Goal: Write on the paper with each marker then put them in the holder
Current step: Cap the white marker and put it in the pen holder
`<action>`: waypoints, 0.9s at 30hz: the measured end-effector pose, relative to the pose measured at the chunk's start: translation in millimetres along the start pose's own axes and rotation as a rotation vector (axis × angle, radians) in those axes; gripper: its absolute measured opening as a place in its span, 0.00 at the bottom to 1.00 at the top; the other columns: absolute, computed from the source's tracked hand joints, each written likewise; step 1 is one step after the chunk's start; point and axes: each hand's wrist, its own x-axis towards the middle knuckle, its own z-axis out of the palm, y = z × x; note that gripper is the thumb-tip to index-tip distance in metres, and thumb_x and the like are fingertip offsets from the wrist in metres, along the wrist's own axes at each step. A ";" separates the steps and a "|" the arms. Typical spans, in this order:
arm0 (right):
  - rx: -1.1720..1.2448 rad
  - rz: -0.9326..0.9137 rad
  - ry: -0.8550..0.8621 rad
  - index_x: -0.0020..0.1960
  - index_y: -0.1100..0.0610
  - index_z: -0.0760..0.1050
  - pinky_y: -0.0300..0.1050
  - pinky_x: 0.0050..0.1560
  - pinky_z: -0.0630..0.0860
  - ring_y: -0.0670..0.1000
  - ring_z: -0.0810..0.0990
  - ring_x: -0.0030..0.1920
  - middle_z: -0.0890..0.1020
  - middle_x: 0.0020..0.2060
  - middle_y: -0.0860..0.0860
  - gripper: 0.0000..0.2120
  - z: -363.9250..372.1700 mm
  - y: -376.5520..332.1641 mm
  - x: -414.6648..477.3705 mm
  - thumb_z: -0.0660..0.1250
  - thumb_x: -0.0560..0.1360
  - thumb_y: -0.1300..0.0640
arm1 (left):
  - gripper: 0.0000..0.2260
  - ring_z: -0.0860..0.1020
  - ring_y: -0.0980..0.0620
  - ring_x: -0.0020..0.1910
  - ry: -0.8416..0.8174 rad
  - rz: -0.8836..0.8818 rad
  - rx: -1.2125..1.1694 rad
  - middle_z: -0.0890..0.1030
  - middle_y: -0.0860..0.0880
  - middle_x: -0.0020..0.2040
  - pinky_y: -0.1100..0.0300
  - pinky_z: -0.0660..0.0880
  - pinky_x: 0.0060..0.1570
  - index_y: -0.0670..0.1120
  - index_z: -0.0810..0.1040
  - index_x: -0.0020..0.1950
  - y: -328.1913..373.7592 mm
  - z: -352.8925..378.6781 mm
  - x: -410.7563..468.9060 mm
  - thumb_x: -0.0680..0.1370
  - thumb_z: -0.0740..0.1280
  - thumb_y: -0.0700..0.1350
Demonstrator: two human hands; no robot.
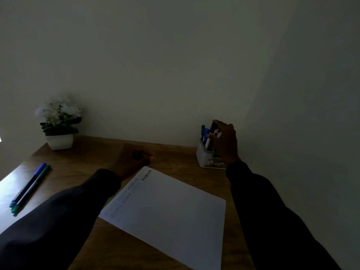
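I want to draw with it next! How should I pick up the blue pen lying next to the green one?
Pinch the blue pen around the middle of its dark barrel, coming straight down from above with your left hand, the nearer one. It lies flat, with the green pen close along its right side, so a sideways grab would likely catch both.

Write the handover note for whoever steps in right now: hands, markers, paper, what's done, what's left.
Right hand: fingers pinch the black marker, its lower end in the holder, not released.
Left hand: curled, resting on the table by the paper; too dark to tell if it holds anything.
Done: words on the paper; two stowed markers.
Left: release, then write with and stow the loose blue marker and loose green marker, far left.
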 end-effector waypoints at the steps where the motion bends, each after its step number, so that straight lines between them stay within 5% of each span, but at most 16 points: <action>1: -0.011 -0.004 -0.004 0.70 0.57 0.74 0.55 0.59 0.78 0.60 0.77 0.58 0.75 0.60 0.61 0.30 1.7 2.6 -1.5 0.78 0.71 0.58 | 0.06 0.80 0.68 0.38 -0.002 -0.003 -0.002 0.83 0.53 0.42 0.72 0.75 0.38 0.45 0.83 0.49 -1.3 -0.1 -0.5 0.73 0.72 0.40; 8: -0.165 -0.049 0.030 0.54 0.66 0.82 0.59 0.52 0.79 0.64 0.74 0.57 0.77 0.53 0.62 0.20 9.4 1.1 -8.4 0.82 0.67 0.57 | 0.06 0.82 0.63 0.42 -0.007 -0.037 -0.003 0.84 0.54 0.43 0.66 0.77 0.43 0.48 0.84 0.49 -8.9 -4.6 -0.8 0.73 0.72 0.43; 15: -0.182 -0.048 0.129 0.65 0.60 0.79 0.58 0.54 0.76 0.61 0.73 0.59 0.78 0.57 0.58 0.24 7.4 -1.0 -15.6 0.78 0.71 0.55 | 0.05 0.83 0.59 0.43 -0.007 -0.055 -0.029 0.85 0.52 0.44 0.60 0.79 0.46 0.48 0.83 0.49 -13.6 -14.0 -6.8 0.73 0.72 0.41; 21: -0.011 -0.113 0.242 0.55 0.60 0.82 0.50 0.51 0.75 0.54 0.75 0.53 0.82 0.50 0.57 0.11 12.4 -30.4 -43.4 0.75 0.74 0.58 | 0.06 0.83 0.59 0.42 0.024 -0.085 -0.063 0.85 0.54 0.40 0.60 0.79 0.45 0.52 0.83 0.44 -20.5 -25.6 -19.0 0.72 0.73 0.41; 27: 0.342 -0.104 -0.106 0.50 0.58 0.84 0.35 0.45 0.79 0.45 0.83 0.42 0.85 0.43 0.50 0.04 33.0 -85.7 -89.5 0.74 0.75 0.61 | 0.06 0.83 0.58 0.42 0.032 -0.092 -0.055 0.85 0.52 0.42 0.58 0.80 0.47 0.48 0.83 0.48 -17.3 -38.5 -33.9 0.72 0.73 0.41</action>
